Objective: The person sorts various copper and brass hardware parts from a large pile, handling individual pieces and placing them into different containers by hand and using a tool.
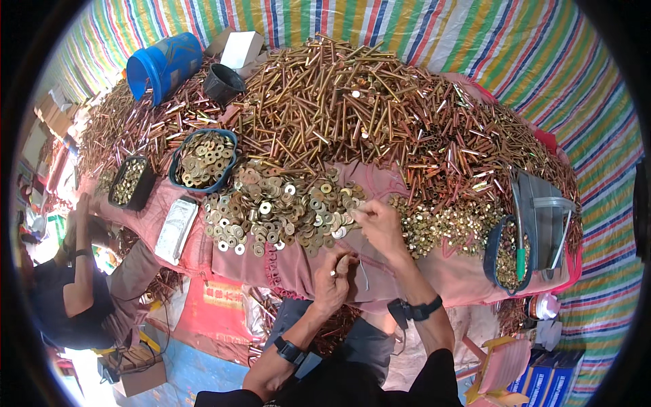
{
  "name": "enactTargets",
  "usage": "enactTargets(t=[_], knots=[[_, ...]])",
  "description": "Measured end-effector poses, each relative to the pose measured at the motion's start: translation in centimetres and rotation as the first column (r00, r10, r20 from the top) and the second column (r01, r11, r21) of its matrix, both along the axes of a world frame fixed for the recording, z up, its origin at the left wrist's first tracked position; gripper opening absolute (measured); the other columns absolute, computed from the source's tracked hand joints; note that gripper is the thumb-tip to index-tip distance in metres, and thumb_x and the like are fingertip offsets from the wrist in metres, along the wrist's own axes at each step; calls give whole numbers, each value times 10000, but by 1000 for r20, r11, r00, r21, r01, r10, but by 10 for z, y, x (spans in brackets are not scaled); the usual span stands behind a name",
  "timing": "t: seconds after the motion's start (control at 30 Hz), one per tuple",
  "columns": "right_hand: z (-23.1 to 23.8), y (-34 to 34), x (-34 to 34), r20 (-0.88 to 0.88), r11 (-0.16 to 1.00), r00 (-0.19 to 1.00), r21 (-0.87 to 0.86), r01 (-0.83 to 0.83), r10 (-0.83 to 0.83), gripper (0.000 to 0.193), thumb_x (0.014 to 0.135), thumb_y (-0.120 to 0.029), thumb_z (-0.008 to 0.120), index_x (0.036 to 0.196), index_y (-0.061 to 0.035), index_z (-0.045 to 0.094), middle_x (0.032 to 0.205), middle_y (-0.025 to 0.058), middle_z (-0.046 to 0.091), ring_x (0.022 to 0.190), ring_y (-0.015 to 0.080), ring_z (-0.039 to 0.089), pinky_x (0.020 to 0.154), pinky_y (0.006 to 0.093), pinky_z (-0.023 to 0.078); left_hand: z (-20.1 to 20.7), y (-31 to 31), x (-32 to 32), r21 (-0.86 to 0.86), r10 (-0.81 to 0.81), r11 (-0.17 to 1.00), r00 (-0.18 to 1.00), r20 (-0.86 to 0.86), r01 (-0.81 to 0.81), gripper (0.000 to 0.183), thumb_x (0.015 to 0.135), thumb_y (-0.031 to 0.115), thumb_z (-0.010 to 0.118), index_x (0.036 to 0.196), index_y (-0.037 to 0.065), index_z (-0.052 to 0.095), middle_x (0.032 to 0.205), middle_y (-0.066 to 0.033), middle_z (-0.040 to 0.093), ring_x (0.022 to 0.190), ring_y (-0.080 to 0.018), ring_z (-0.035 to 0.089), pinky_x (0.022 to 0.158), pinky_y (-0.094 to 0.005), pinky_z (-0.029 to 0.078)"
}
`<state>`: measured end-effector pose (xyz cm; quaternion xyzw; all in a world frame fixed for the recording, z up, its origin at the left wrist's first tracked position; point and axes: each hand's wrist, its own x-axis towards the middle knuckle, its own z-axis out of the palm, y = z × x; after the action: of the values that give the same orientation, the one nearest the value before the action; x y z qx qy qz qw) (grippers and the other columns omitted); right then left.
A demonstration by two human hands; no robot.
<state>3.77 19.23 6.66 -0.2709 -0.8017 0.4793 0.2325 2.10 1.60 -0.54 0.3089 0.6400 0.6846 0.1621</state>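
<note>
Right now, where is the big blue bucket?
The big blue bucket lies tipped at the head view's upper left, left of a small black bucket, near metal rods.

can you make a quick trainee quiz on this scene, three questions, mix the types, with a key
1. True or false: the loose washer pile lies left of the loose heap of small metal pieces.
2. The blue tub beside the washer pile holds: A) folded cloth, B) washers, C) long metal rods.
3. Which hand reaches farther forward, the left hand or the right hand?

Key: 1. True; 2. B; 3. The right hand
</note>
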Motion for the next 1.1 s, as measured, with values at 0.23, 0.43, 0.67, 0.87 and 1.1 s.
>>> enactTargets(t=[0.23, 0.43, 0.67, 0.87, 1.1], knots=[[36, -52, 63, -34, 753, 952, -604, -263, 305, 222, 997, -227, 777, 1018, -8, 740, 708, 4, 682, 567, 44, 588, 498, 206, 444, 7, -9, -3, -81, -81, 993, 996, 20, 83, 277, 1034, 90, 616, 1304, 31, 610, 910, -136, 750, 836, -195, 740, 742, -334, 573], [24, -78, 56, -34, 839, 976, -505, -202, 215, 223, 995, -219, 768, 1007, 1, 737, 756, 20, 705, 601, 51, 612, 527, 214, 468, 5, -3, -4, 66, -53, 996, 991, -125, 61, 345, 1015, 123, 668, 1334, 16, 590, 984, -143, 737, 847, -185, 726, 767, -331, 576], [22, -81, 63, -54, 886, 992, -447, -123, 111, 251, 995, -229, 772, 1027, 15, 724, 843, 57, 730, 649, 88, 648, 566, 242, 509, 6, -20, 3, 15, -35, 999, 995, -94, 37, 464, 1030, 18, 612, 1481, 14, 505, 1104, -167, 748, 952, -213, 741, 820, -332, 582], [30, -16, 76, 14, 810, 983, 568, 144, -184, 124, 994, -119, 696, 1101, -71, 734, 971, 130, 694, 809, 303, 712, 694, 427, 568, 19, -18, 7, 80, -61, 995, 993, 98, 53, 665, 1076, -31, 539, 1663, 20, 229, 1265, -188, 743, 1085, -224, 735, 936, -345, 611], [34, 74, 70, 390, 537, 902, 808, -241, -182, 240, 846, 22, 623, 1024, -60, 762, 1041, 204, 625, 1022, 398, 609, 823, 488, 536, 5, -3, 3, 80, -142, 986, 990, -27, 143, 519, 1039, -38, 623, 1530, 56, 481, 1198, -151, 781, 1039, -190, 756, 888, -310, 598]])
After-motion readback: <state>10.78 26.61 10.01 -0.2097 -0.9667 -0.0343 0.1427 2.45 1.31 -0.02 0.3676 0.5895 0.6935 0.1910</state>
